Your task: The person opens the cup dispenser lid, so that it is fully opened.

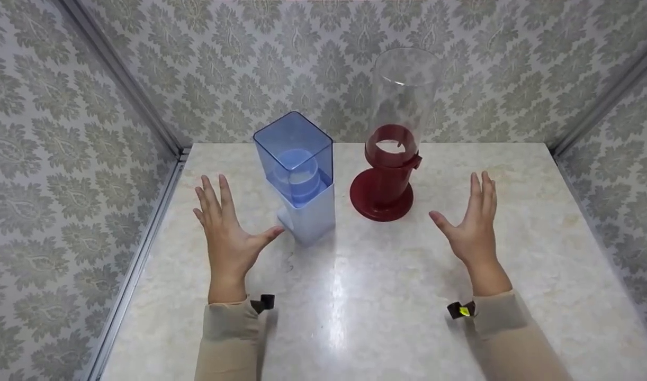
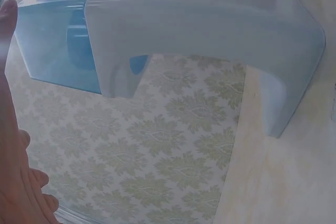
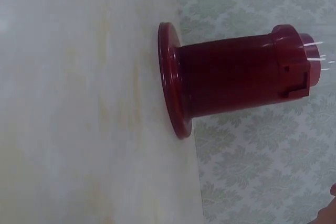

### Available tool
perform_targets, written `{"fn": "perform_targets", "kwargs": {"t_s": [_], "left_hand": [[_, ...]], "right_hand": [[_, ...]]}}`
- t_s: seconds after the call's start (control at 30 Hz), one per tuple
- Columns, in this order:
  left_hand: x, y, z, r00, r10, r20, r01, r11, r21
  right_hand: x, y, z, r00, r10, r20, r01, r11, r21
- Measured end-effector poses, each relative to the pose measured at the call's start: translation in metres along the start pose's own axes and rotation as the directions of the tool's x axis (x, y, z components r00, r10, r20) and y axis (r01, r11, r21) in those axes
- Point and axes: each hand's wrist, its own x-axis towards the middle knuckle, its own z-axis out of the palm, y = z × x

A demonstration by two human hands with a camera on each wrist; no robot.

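In the head view my left hand [image 1: 231, 246] has its fingers spread and its thumb stretched out, holding nothing. That thumb tip overlaps the lower left side of a tall square container, with a see-through blue top [image 1: 270, 153] and a white body [image 1: 317, 219]. The left wrist view shows the white body [image 2: 194, 22] arching down to a foot. My right hand [image 1: 476, 233], fingers up and thumb out to the left, is also bare. Left of it, apart, stands a red round-footed stand [image 1: 385, 193] carrying a clear cylinder [image 1: 405, 100].
Both things stand upright on a pale marbled table [image 1: 376, 317], the square one to the left. A patterned wall [image 1: 302, 69] rises behind, with side walls at left and right. Metal strips [image 1: 138, 259] run along the left edge.
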Motion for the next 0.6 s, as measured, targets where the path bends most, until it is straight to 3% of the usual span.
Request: {"fn": "perform_targets", "kwargs": {"t_s": [0.37,0.47,0.6], "left_hand": [[-0.01,0.012,0.017,0.999,0.043,-0.017,-0.046,0.981,-0.187],[-0.011,0.013,0.022,0.999,0.039,0.002,-0.037,0.966,-0.257],[-0.01,0.012,0.032,0.999,0.027,0.035,-0.013,0.941,-0.338]], "right_hand": [[-0.012,-0.039,0.035,0.996,-0.084,-0.034,0.089,0.976,0.199],[-0.019,-0.053,0.052,0.993,-0.113,-0.022,0.115,0.951,0.288],[-0.028,-0.068,0.079,0.984,-0.177,0.001,0.16,0.893,0.42]]}}
